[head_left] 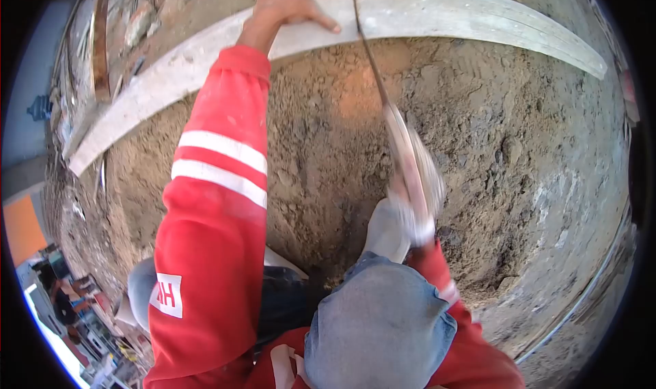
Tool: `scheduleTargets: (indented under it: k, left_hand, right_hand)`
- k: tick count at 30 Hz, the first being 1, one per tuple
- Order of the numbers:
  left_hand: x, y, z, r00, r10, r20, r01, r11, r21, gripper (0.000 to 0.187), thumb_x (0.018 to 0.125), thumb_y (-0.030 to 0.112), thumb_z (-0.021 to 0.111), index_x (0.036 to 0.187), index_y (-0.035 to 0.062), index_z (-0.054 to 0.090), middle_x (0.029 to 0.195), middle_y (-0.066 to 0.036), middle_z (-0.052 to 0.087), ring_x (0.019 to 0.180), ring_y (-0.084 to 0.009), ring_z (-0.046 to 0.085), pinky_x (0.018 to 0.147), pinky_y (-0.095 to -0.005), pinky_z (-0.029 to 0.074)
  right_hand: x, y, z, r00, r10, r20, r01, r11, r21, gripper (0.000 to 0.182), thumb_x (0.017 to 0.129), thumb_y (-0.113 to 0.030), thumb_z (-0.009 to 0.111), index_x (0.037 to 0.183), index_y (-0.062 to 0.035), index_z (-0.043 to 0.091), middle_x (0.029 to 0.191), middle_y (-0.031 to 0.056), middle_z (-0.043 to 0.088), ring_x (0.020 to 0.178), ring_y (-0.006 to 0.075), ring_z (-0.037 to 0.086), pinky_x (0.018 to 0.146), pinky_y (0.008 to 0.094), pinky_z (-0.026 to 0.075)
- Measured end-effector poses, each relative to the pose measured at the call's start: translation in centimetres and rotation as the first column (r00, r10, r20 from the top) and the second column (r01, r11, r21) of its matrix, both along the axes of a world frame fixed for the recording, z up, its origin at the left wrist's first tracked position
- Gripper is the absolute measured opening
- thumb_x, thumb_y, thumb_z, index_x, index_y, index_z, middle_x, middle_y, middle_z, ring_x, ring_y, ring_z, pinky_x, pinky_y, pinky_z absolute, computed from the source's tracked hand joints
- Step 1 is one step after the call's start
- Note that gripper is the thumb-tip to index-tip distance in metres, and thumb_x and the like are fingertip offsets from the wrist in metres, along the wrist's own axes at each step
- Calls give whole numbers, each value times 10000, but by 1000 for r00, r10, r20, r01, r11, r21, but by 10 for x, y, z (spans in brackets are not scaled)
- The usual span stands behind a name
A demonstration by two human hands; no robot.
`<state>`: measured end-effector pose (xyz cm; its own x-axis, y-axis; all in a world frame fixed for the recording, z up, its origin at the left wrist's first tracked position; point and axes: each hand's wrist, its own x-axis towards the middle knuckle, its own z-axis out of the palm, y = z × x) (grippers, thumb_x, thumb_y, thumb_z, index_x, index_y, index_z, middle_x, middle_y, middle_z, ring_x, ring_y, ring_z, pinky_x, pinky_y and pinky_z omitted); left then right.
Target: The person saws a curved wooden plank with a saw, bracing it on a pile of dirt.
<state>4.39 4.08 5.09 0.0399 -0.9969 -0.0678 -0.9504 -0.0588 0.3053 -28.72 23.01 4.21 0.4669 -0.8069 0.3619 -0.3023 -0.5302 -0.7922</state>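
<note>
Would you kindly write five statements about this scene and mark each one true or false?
1. The left hand rests on the pale board. True.
2. Both hands are empty. False: the right hand, though blurred, holds a saw-like tool.
3. The tool's thin blade crosses the board in this view. True.
4. The left sleeve is plain blue. False: it is red with white stripes.
5. A denim-covered knee is visible. True.

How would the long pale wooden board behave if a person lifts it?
The long pale wooden board is probably stiff, as it looks broad and solid. Its length suggests it may swing awkwardly. Rolling seems unlikely, given its flat face.
</note>
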Motion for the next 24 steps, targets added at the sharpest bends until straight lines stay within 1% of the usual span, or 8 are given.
scheduleTargets:
  k: [1, 3, 8, 11, 13, 15, 19, 24]
  left_hand:
    - [-1, -3, 2, 1000, -21, 9, 21, 1000, -16, 888, 481, 610, 924, 1227, 157, 759, 1024, -150, 780, 967, -342, 739, 894, -444, 560]
    - [-6, 5, 3, 999, 7, 37, -6, 1000, -7, 891, 461, 600, 939, 1202, 135, 771, 1007, -146, 781, 947, -338, 741, 886, -429, 557]
    - [-3, 6, 3, 1000, 25, 14, -25, 1000, 10, 934, 408, 652, 934, 1180, 153, 777, 1031, -127, 780, 1051, -332, 728, 942, -479, 551]
    - [-1, -1, 3, 999, 41, 13, -41, 999, -21, 976, 451, 588, 948, 1277, 111, 742, 1004, -153, 782, 955, -321, 746, 886, -426, 559]
    - [-2, 0, 12, 991, 31, -131, -17, 994, 105, 984, 448, 578, 953, 1289, 118, 737, 1037, -161, 780, 982, -321, 744, 901, -424, 560]
    - [-6, 7, 9, 997, 40, -68, -37, 998, 50, 979, 452, 578, 950, 1292, 124, 735, 1059, -162, 778, 998, -322, 740, 911, -426, 558]
    - [-11, 9, 6, 998, 41, 40, -43, 998, 51, 968, 463, 587, 936, 1297, 138, 733, 1100, -159, 772, 1041, -330, 729, 944, -440, 547]
    - [-12, 14, 4, 993, 95, 63, -94, 995, -21, 939, 470, 598, 921, 1287, 173, 740, 1095, -145, 774, 1037, -334, 728, 939, -454, 547]
  right_hand:
    - [14, -34, -36, 999, -24, -25, 21, 996, -89, 740, 814, 6, 625, 1535, -16, 460, 1553, 203, 501, 1406, 360, 510, 1141, 443, 428]
    - [76, -97, -43, 991, -82, 101, 111, 941, -321, 715, 893, -122, 665, 1563, -55, 424, 1500, 212, 539, 1342, 402, 547, 1086, 460, 475]
    - [59, -91, -49, 993, -46, 109, 80, 938, -337, 702, 888, -210, 704, 1525, -38, 465, 1449, 225, 570, 1282, 433, 580, 1052, 478, 491]
    - [-10, 17, -27, 995, -9, -95, 39, 947, 320, 695, 869, -31, 550, 1554, -24, 432, 1546, 227, 497, 1353, 403, 554, 1118, 446, 464]
    - [-31, 41, 10, 996, 50, -70, -40, 990, 135, 699, 919, -220, 584, 1572, -34, 416, 1556, 225, 492, 1411, 387, 508, 1166, 453, 414]
    - [-35, 38, -14, 999, 7, -33, -2, 989, 146, 689, 897, -162, 622, 1548, -24, 446, 1524, 241, 514, 1391, 402, 521, 1123, 447, 457]
    - [68, -89, -68, 988, -126, 85, 150, 899, -412, 763, 805, -94, 704, 1525, -23, 464, 1443, 222, 576, 1251, 420, 593, 1018, 482, 509]
    - [60, -86, -33, 998, -50, 38, 59, 956, -289, 742, 845, -141, 669, 1546, -52, 443, 1510, 187, 536, 1332, 408, 545, 1095, 487, 455]
